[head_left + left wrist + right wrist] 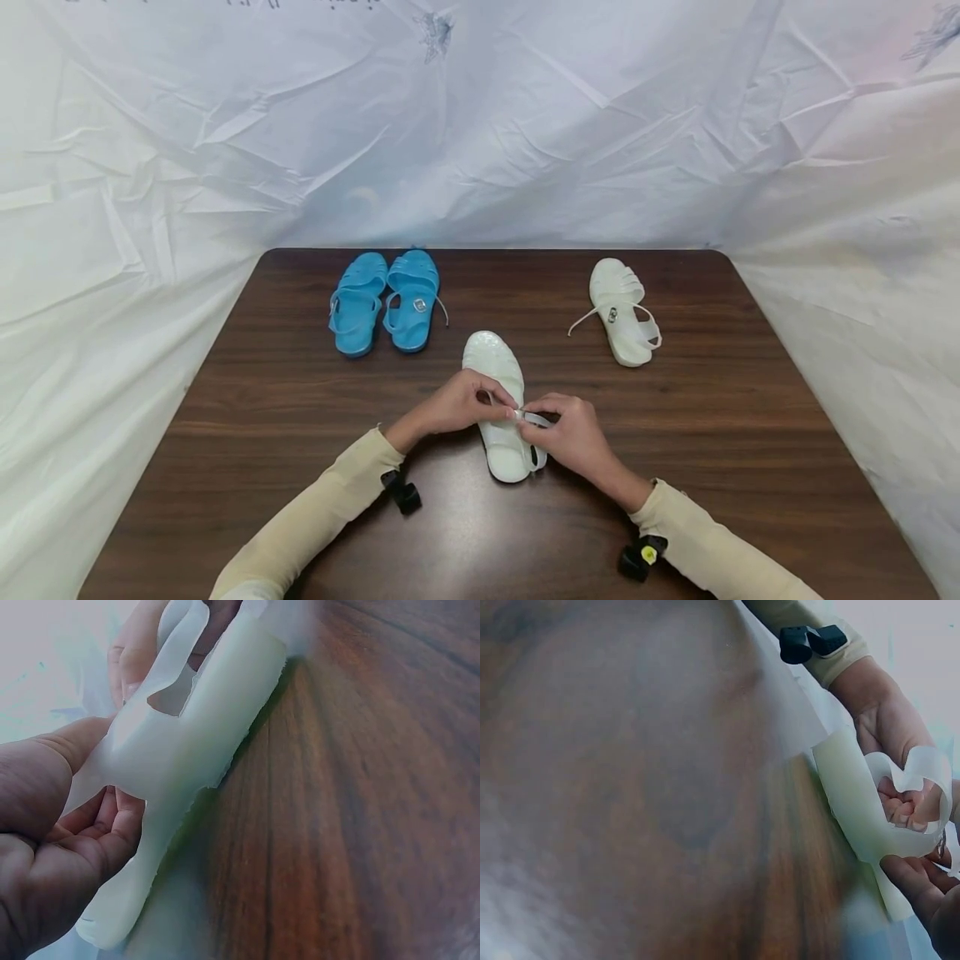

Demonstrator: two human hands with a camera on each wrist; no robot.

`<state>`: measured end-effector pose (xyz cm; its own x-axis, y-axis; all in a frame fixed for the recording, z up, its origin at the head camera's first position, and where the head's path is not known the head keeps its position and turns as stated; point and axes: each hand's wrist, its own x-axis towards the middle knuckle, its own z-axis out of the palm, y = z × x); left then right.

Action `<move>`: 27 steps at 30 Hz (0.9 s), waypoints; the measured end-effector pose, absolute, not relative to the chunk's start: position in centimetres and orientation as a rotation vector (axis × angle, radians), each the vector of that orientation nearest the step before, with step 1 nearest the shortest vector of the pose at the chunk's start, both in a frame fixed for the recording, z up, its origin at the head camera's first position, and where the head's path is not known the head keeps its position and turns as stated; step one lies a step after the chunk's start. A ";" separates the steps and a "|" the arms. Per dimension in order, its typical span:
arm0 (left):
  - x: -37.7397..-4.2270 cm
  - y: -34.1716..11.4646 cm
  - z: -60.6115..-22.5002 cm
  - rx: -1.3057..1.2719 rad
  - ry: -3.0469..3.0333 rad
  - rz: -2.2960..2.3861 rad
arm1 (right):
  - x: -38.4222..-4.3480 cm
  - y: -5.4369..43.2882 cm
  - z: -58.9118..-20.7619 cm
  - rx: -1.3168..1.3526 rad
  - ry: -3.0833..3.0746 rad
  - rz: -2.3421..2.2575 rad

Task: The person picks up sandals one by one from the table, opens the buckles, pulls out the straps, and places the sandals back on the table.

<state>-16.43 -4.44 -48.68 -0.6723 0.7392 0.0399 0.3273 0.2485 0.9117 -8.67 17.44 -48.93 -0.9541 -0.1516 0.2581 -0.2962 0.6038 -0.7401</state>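
A white sandal [492,364] lies near the middle of the table, toe pointing away. Over its right side, my left hand [457,402] pinches the thin strap [537,419] by the small buckle [518,414]. My right hand [576,439] holds the same strap between thumb and fingers from the other side, fingertips close to the left ones. The strap curves up in a loop, best seen as the white loop [930,761] in the right wrist view. In the left wrist view the sandal's side [169,754] stands between both hands, and the buckle is hidden there.
A pair of blue sandals, the left one [356,321] and the right one [411,321], lies at the back left of the brown table [262,417]. Another white sandal [626,337] with its strap loose lies at the back right. White sheeting [480,150] hangs behind.
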 end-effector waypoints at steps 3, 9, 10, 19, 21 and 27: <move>-16.5 -4.5 -48.6 0.995 2.120 1.422 | -8.6 17.4 -48.8 0.389 -2.638 1.313; -16.6 -4.6 -48.6 1.002 2.105 1.436 | -8.5 17.2 -48.9 0.406 -2.599 1.359; -16.6 -4.6 -48.5 1.004 2.107 1.433 | -8.5 17.2 -48.8 0.409 -2.596 1.359; -16.5 -4.9 -48.1 1.008 2.128 1.400 | -8.4 16.7 -48.4 0.370 -2.742 1.242; -16.4 -4.9 -48.1 1.008 2.148 1.388 | -8.4 16.6 -48.3 0.346 -2.774 1.233; -15.9 -4.7 -47.9 1.007 2.213 1.332 | -8.4 16.7 -48.4 0.349 -2.750 1.215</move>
<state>-15.92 -4.74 -47.95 -0.6775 0.7339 0.0492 0.3869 0.2986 0.8724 -8.43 16.73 -48.44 -0.9669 -0.1632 0.1963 -0.2550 0.6523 -0.7138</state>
